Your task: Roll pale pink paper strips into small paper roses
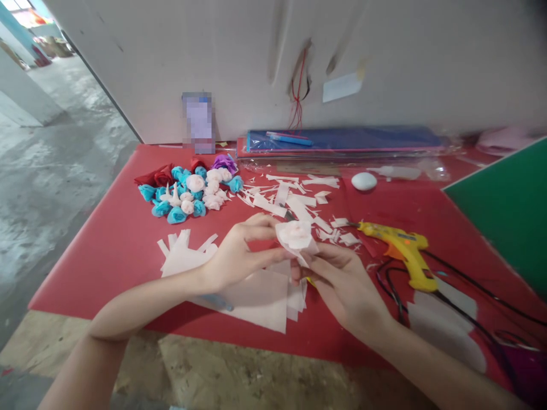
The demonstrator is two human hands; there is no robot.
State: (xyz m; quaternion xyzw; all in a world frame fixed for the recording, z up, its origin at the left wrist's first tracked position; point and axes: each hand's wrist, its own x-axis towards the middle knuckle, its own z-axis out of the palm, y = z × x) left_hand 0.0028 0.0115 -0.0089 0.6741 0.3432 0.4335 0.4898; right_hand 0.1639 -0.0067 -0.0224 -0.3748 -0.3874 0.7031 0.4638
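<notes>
A pale pink-white paper flower (296, 234) is held up over the table between both hands. My left hand (239, 253) pinches its petals from the left side, fingers closed. My right hand (342, 279) grips its narrow base from below and the right, fingers also closed. Beneath the hands lie white paper sheets (256, 299), with a bluish pen-like item (217, 302) partly on them. Something small and yellow shows under my right hand, mostly hidden. Behind the flower, white paper scraps (301, 208) are scattered.
Finished paper flowers (188, 193) in blue, white, red and purple cluster at the left. A yellow glue gun (404, 245) with black cable lies at the right, near a green board (508, 205). A white egg-shaped object (364, 181) and wrapped blue sheets (363, 139) sit at the back.
</notes>
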